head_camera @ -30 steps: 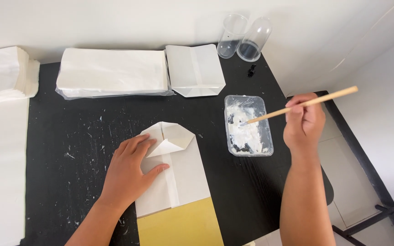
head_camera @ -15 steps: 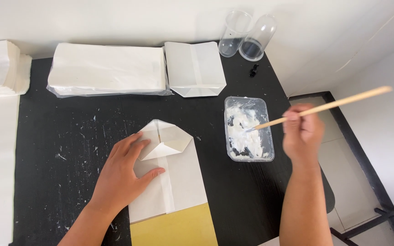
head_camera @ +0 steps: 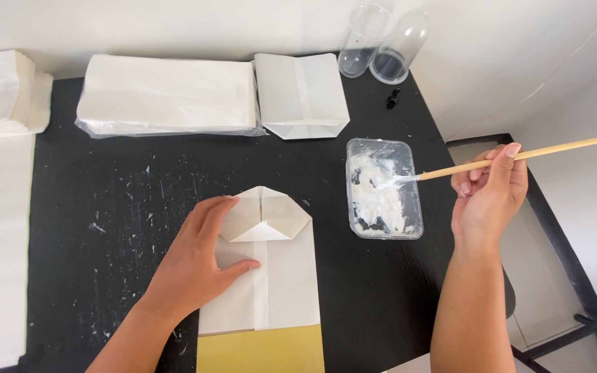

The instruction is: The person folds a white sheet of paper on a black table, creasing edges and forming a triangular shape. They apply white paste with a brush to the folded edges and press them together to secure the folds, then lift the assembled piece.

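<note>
- I see my right hand [head_camera: 488,197] pinching a thin wooden brush [head_camera: 513,156] between thumb and fingertips, fingers closed round the stick near its lower third; the handle runs up and out to the right, and the bristle end points left and slightly down.
- The bristle tip sits inside the clear plastic tray [head_camera: 384,188], in the white paste near the tray's upper right part (touching the paste, as far as I can tell).
- The tray lies just left of my right hand, its long axis running away from me; the right hand is much the nearer of the two to it.
- My left hand [head_camera: 198,266] lies flat and spread on the white paper bag [head_camera: 278,276], palm down, fingers open and gripping nothing, only pressing the sheet to the black table [head_camera: 126,200].
- The bag lies left of the tray and apart from it, long axis running from me toward the wall, with its far end folded into a diamond-shaped flap [head_camera: 265,215]; my left fingertips rest at the flap's left edge.
- The bag's near end overlaps a yellow sheet [head_camera: 260,351] at the bottom of the view.
- From the brush tip, the flap lies to the left and a little nearer to me.
- The paste looks thick and smeared, with dark patches of tray bottom showing through.
</note>
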